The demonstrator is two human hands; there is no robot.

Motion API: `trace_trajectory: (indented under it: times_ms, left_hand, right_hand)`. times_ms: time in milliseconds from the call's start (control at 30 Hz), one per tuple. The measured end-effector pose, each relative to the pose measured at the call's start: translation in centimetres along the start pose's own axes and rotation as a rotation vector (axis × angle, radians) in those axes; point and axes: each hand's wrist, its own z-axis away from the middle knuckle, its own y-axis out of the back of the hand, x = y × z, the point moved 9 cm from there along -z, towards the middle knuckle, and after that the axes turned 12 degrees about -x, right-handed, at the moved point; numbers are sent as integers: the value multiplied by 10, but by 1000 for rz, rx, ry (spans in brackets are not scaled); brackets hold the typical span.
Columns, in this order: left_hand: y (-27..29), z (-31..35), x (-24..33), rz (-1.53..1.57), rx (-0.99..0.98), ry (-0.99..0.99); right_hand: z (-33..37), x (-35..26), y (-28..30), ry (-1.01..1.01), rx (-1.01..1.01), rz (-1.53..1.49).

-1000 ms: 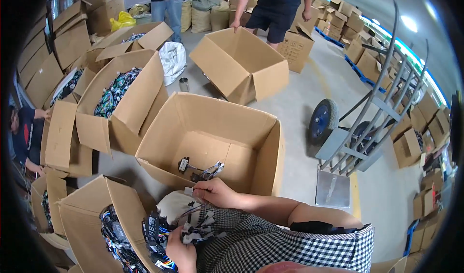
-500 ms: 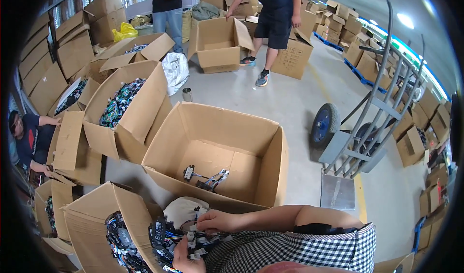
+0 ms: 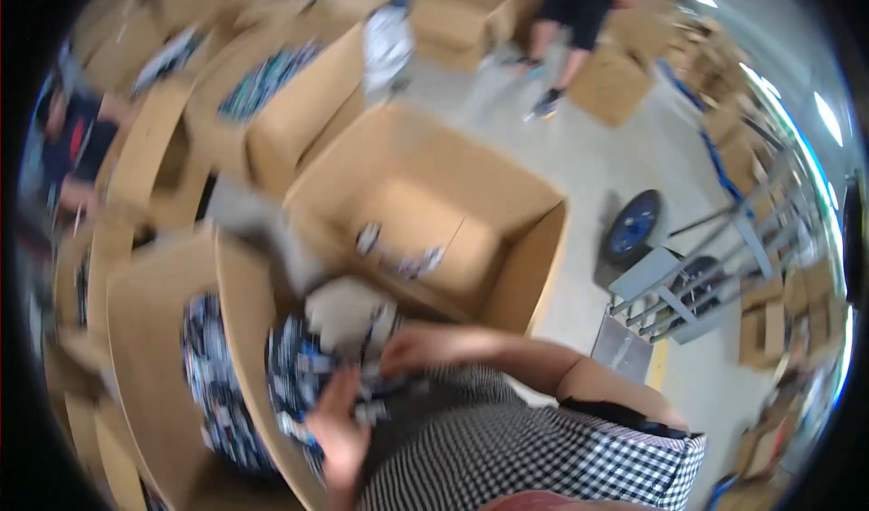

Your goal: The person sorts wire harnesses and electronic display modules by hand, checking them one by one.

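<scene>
My left hand (image 3: 340, 429) is over a pile of dark electronic modules with cables (image 3: 303, 366) in my lap, its blurred fingers stretched upward. My right hand (image 3: 412, 350) is just to its right, fingers curled together beside the cables and white connectors; what it pinches, if anything, is too smeared to make out. Left of the pile stands a carton (image 3: 163, 330) with more black modules (image 3: 222, 375) in it. Ahead is a larger open carton (image 3: 453, 162), with a couple of wired parts (image 3: 416, 262) on its bottom.
Another carton (image 3: 299, 122) full of small circuit parts stands at the far left. A person (image 3: 86, 140) sits at the left edge, and another person's legs (image 3: 575, 22) show at the back. A hand truck (image 3: 706, 267) with blue-hubbed wheels is on the right; stacked cartons (image 3: 715, 67) lie beyond.
The view has swung and blurred, so the large carton and hand truck appear shifted right. My left hand has risen a little, its fingers now straighter. My right hand stays near the cables.
</scene>
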Motion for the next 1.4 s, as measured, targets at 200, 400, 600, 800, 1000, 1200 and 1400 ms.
trace_trajectory:
  times_ms: [200, 400, 600, 800, 1000, 1200, 1400]
  left_hand:
    - [128, 100, -33, 298, 798, 322]
    - [157, 149, -46, 449, 1059, 404]
    - [151, 119, -40, 441, 931, 412]
    - [133, 83, -29, 432, 679, 358]
    - [46, 29, 15, -16, 14, 58]
    - [51, 27, 15, 67, -136, 146]
    - [141, 72, 12, 17, 452, 281]
  right_hand:
    - [31, 1, 17, -89, 220, -153]
    - [18, 5, 22, -42, 195, -332]
    - [19, 10, 22, -24, 290, -429]
    - [24, 1, 15, 46, 265, -481]
    - [36, -66, -10, 190, 152, 326]
    - [50, -88, 0, 350, 206, 450]
    - [65, -16, 92, 475, 579, -365]
